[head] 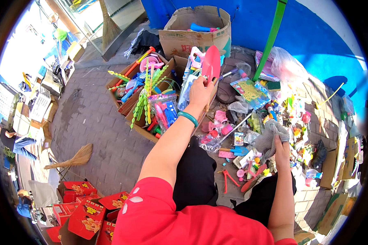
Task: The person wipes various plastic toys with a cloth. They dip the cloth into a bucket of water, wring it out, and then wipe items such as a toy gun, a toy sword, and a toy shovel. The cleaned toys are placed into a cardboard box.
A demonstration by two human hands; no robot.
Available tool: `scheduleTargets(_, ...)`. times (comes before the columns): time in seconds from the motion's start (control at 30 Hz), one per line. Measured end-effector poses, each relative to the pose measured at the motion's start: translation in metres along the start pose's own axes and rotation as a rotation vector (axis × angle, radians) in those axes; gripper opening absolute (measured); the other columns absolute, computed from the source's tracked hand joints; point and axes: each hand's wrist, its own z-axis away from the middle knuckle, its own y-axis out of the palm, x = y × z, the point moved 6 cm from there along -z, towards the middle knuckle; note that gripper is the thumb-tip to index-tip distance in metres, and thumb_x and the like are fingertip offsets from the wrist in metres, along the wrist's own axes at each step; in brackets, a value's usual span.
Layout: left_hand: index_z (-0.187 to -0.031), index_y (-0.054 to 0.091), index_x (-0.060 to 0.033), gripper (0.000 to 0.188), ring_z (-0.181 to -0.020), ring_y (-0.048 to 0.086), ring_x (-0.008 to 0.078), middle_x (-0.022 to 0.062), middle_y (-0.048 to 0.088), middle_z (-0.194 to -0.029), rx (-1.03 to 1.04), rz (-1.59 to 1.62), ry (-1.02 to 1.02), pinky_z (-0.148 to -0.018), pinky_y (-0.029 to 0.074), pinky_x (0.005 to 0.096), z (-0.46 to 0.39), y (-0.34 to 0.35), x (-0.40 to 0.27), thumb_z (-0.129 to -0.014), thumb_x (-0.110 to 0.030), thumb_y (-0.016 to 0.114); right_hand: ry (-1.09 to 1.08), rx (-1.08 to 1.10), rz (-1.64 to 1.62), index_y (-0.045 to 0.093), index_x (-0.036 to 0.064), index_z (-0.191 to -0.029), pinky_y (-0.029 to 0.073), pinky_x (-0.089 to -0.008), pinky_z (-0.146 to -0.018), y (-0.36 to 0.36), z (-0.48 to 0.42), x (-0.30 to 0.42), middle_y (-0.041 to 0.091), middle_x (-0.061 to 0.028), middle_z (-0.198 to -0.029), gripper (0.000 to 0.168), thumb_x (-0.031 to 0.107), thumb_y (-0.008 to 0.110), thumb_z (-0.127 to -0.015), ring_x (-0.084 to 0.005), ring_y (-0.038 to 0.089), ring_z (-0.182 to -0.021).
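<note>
My left hand [200, 92], with a green bangle at the wrist, grips a red trowel [211, 62] over a cardboard box [141, 130]. The blade points up and away from me. Under the hand lie clear packs of plastic items; a bag of pink and blue plastic pieces [165, 111] is to its left. My right hand [281, 150] holds a crumpled grey knitted cloth or glove [270, 137] above the pile at the right. Below that hand a red plastic scoop-like piece [254, 177] lies on the paving, and a small blue shovel [239, 151] is farther left.
A tall carton [194, 43] stands by the blue wall. A second toy-filled box [122, 104] is left of the first. A green pole [270, 39] rises behind the pile. Red cartons [87, 216] and a straw broom [76, 157] are at left. A person [10, 137] is far left.
</note>
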Motion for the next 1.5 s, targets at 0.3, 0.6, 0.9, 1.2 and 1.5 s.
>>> scheduleTargets(0.3, -0.109, 0.049, 0.0004, 0.028, -0.050, 0.051, 0.0082, 0.0068, 0.060, -0.074, 0.547, 0.738, -0.313, -0.044, 0.042, 0.0231, 0.125, 0.062, -0.114, -0.092, -0.021, 0.054, -0.095, -0.123, -0.177, 0.044, -0.004, -0.129, 0.030, -0.0309, -0.101, 0.013, 0.014, 0.017, 0.050, -0.0106, -0.127, 0.045, 0.024, 0.047, -0.093, -0.0192, 0.044, -0.118)
scheduleTargets(0.6, -0.095, 0.057, 0.0001, 0.019, -0.054, 0.050, 0.0104, 0.0034, 0.055, -0.070, 0.826, 0.841, -0.282, -0.048, 0.042, 0.0253, 0.209, 0.079, -0.110, -0.093, -0.017, 0.048, -0.350, -0.005, 0.386, 0.053, 0.001, -0.116, 0.033, -0.0413, -0.099, 0.043, 0.030, 0.017, 0.050, -0.0216, -0.122, 0.031, 0.020, 0.050, -0.091, -0.0384, 0.044, -0.115)
scheduleTargets(0.9, -0.108, 0.055, -0.0030, 0.021, -0.054, 0.050, 0.0072, 0.0020, 0.053, -0.073, 0.948, 1.009, -0.432, -0.047, 0.042, 0.0212, 0.203, 0.064, -0.105, -0.094, -0.017, 0.049, -0.667, -0.178, 0.923, 0.055, 0.006, -0.117, 0.020, -0.0443, -0.110, 0.035, 0.005, 0.047, 0.056, -0.0156, -0.119, 0.036, 0.030, 0.047, -0.092, -0.0319, 0.048, -0.116)
scheduleTargets(1.2, -0.099, 0.052, -0.0027, 0.020, -0.054, 0.050, 0.0095, 0.0046, 0.053, -0.073, 0.848, 1.062, -0.533, -0.043, 0.041, 0.0231, 0.187, 0.058, -0.093, -0.095, -0.022, 0.049, -0.454, -0.321, 0.230, 0.057, -0.003, -0.106, 0.042, -0.0304, -0.073, 0.000, -0.010, 0.071, 0.060, -0.0078, -0.086, 0.035, 0.029, 0.049, -0.094, -0.0152, 0.050, -0.076)
scheduleTargets(1.5, -0.101, 0.050, -0.0028, 0.020, -0.053, 0.051, 0.0104, 0.0063, 0.054, -0.075, 0.862, 1.138, -0.530, -0.043, 0.041, 0.0216, 0.185, 0.059, -0.093, -0.094, -0.021, 0.050, -0.632, -0.102, 0.792, 0.054, 0.008, -0.120, 0.024, -0.0453, -0.108, 0.059, -0.019, 0.064, 0.053, -0.0171, -0.123, 0.037, 0.030, 0.046, -0.091, -0.0359, 0.041, -0.123)
